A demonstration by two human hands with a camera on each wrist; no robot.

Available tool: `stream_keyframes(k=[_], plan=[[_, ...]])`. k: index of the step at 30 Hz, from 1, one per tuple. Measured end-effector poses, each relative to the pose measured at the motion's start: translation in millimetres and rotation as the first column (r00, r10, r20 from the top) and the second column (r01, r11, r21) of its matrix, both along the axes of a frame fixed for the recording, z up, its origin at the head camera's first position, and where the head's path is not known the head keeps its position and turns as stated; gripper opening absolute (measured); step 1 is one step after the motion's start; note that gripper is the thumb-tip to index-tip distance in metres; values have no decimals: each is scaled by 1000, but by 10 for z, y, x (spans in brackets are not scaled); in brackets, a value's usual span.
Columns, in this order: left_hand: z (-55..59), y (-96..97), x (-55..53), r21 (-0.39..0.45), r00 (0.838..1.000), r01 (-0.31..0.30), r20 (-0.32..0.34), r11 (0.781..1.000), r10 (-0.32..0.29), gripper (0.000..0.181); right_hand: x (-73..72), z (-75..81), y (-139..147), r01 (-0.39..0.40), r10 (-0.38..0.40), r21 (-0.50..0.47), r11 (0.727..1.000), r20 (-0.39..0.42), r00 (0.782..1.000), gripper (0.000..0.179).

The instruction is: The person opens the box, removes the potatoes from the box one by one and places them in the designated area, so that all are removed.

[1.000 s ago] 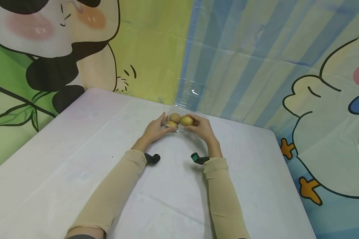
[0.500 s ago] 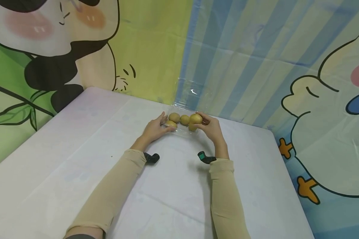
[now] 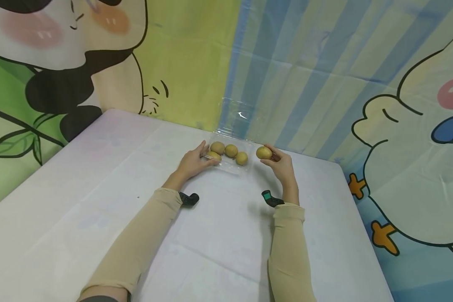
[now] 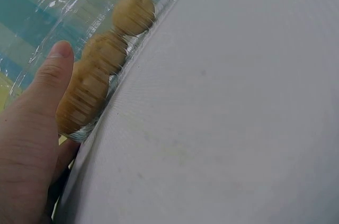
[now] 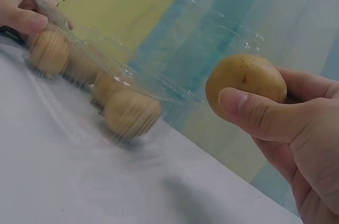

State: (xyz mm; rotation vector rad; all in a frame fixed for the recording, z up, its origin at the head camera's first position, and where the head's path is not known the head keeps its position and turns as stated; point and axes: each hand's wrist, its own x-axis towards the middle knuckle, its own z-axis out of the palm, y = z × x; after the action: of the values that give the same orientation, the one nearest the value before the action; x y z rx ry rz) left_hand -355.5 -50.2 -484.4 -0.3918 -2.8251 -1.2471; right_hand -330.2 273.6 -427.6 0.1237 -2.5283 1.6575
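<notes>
A clear plastic clamshell box (image 3: pixel 230 167) stands near the table's far edge, its lid (image 3: pixel 238 115) raised at the back. Several round, yellow-brown potatoes (image 3: pixel 231 151) lie inside it, also visible through the ribbed wall in the left wrist view. My left hand (image 3: pixel 191 162) grips the box's left end, thumb on the front wall. To the right of the box, my right hand (image 3: pixel 283 165) pinches one potato (image 5: pixel 244 85) between thumb and fingers, clear of the box and above the table. Fingers behind that potato are partly hidden.
The white-covered table (image 3: pixel 219 243) backs onto a printed cloth (image 3: pixel 287 75) with cartoon figures and stripes. Each wrist wears a black device, the left one (image 3: pixel 189 199) and the right one (image 3: pixel 272 199).
My right hand has moved right with its potato, out from over the box, uncovering potatoes inside. The left hand has kept its hold on the box.
</notes>
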Motion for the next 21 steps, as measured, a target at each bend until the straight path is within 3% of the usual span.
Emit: stream_keyframes(k=[13, 19, 21], plan=[[11, -14, -6, 0, 1000, -3, -5, 1000, 3, 115, -27, -200, 123, 65, -58, -137, 988, 55, 997, 64], [17, -8, -13, -1, 1000, -7, 4, 1000, 7, 117, 54, -152, 81, 77, -72, -97, 992, 60, 996, 60], [18, -3, -10, -2, 1000, -7, 7, 1000, 7, 117, 45, -214, 93, 88, -84, -72, 994, 56, 995, 60]])
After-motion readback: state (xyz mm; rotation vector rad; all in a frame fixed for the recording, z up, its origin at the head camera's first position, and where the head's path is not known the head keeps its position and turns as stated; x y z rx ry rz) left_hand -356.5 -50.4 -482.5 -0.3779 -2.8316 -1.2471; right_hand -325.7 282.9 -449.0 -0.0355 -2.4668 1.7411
